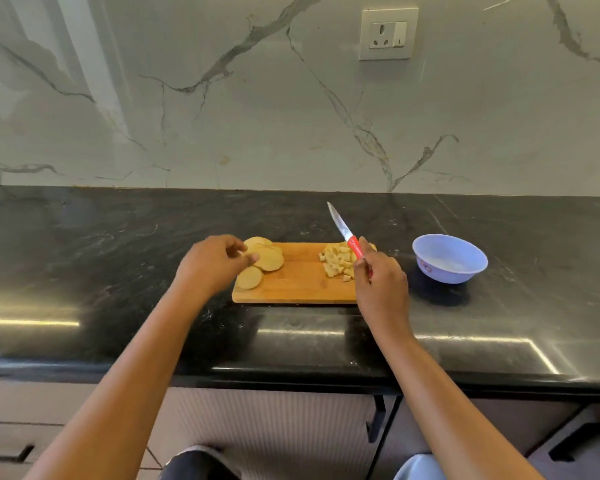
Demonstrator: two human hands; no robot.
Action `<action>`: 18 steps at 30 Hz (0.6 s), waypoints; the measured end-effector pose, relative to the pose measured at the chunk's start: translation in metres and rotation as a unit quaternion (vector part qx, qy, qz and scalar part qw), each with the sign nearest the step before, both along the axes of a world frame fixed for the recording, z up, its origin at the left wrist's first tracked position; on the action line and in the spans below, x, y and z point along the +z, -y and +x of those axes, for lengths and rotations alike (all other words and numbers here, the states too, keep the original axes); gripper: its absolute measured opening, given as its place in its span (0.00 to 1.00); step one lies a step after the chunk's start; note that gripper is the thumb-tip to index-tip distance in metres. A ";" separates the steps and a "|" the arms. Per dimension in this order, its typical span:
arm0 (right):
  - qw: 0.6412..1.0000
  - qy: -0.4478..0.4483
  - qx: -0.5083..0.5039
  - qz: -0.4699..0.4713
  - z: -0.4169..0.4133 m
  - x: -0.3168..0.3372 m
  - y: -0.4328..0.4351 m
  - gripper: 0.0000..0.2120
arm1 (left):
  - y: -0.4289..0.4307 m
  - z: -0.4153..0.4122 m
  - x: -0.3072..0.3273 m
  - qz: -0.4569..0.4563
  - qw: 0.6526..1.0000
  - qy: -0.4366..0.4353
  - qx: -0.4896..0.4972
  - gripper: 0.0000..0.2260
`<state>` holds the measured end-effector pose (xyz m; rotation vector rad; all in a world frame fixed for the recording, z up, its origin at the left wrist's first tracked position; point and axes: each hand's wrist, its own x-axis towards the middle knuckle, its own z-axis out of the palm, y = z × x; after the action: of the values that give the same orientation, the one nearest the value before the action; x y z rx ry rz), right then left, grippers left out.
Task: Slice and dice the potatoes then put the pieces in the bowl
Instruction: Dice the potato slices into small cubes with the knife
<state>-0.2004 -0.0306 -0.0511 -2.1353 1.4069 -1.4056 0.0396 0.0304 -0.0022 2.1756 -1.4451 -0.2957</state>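
Your left hand (pixel 215 263) hovers loose-curled over the potato slices (pixel 267 259) at the cutting board's (pixel 298 285) left end, right hand (pixel 381 284) fisted round the knife (pixel 347 233) above the diced pieces (pixel 336 263), lilac bowl (pixel 447 270) off the right edge.

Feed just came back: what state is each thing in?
potato slices: undiced, stacked at left end of board.
diced potato: heaped at its right end.
bowl: upright, no potato visible inside.
knife: raised, gripped by right hand.
left hand: at the slices, grip unclear.
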 end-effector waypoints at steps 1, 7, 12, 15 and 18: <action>1.000 -0.005 0.003 -0.003 0.005 -0.001 -0.001 0.18 | -0.004 0.001 -0.008 0.025 1.000 0.018 0.003 0.22; 1.000 -0.023 0.008 -0.010 0.008 -0.002 -0.008 0.18 | -0.008 -0.012 -0.036 -0.005 0.995 0.097 0.034 0.27; 1.000 -0.023 0.001 0.004 0.004 -0.003 -0.010 0.18 | -0.014 -0.023 -0.037 -0.046 0.989 0.127 0.057 0.21; 1.000 -0.024 0.004 0.008 0.004 -0.003 -0.010 0.18 | -0.018 -0.028 -0.037 -0.065 0.986 0.142 0.066 0.18; 1.000 -0.015 0.009 0.017 0.004 -0.004 -0.009 0.18 | -0.018 -0.028 -0.041 -0.094 0.988 0.099 0.067 0.18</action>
<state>-0.1965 -0.0216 -0.0549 -2.1506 1.4083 -1.3381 0.0120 0.0482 -0.0436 2.1816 -1.3608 0.1037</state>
